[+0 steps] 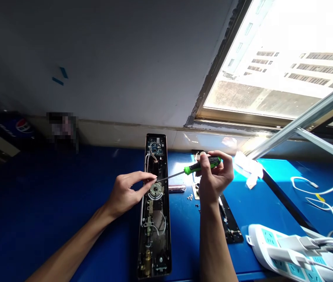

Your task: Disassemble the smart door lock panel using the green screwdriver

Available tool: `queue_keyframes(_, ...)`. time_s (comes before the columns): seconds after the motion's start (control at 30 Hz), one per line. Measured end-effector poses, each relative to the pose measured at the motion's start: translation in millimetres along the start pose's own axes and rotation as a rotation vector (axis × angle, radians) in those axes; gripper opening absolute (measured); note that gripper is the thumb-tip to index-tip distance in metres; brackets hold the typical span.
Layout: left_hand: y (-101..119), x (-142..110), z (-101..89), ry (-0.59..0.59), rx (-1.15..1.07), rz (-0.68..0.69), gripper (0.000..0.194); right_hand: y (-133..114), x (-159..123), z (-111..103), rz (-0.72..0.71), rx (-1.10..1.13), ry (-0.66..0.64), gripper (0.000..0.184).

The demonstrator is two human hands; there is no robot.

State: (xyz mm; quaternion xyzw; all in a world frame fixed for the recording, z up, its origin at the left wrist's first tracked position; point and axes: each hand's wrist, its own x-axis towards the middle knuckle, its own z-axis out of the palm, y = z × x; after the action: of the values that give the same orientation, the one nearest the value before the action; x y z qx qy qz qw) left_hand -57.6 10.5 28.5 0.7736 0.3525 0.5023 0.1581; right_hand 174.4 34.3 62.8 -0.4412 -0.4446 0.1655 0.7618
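My right hand (215,176) grips a screwdriver (203,164) by its green and black handle. The shaft slants down to the left, over an opened electronic door lock (161,250). Thumb and fingers of my left hand (132,192) pinch together at the screwdriver's tip; anything between them is too small to make out. Just below that tip lies a round metal part (155,189) inside the long black housing. A circuit board (155,148) sits at its far end, and a brass cylinder (148,260) at its near end. White wires run along the inside.
Small screws (190,197) and a metallic cylinder (177,189) lie right of the housing. A black panel (233,231) is partly behind my right forearm. A white power strip (295,250) with plugs stands at front right, near a white cable (327,192) and crumpled paper (250,168).
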Motion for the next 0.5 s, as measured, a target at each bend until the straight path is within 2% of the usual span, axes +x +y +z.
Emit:
queue_keyframes(0.17, -2, -1, -6.4, 0.002, 0.053, 0.009, 0.016, 3, 0, 1, 0.055, 0.006, 0.061, 0.035)
queue_keyframes(0.3, -1, -6, -3.5, -0.024, 0.077, 0.012, 0.028, 7, -3, -1, 0.102, 0.067, 0.092, 0.037)
queue_keyframes(0.5, 0, -9, -0.4, -0.039, 0.119, 0.066, 0.036, 10, -5, -2, 0.108, 0.064, 0.078, 0.037)
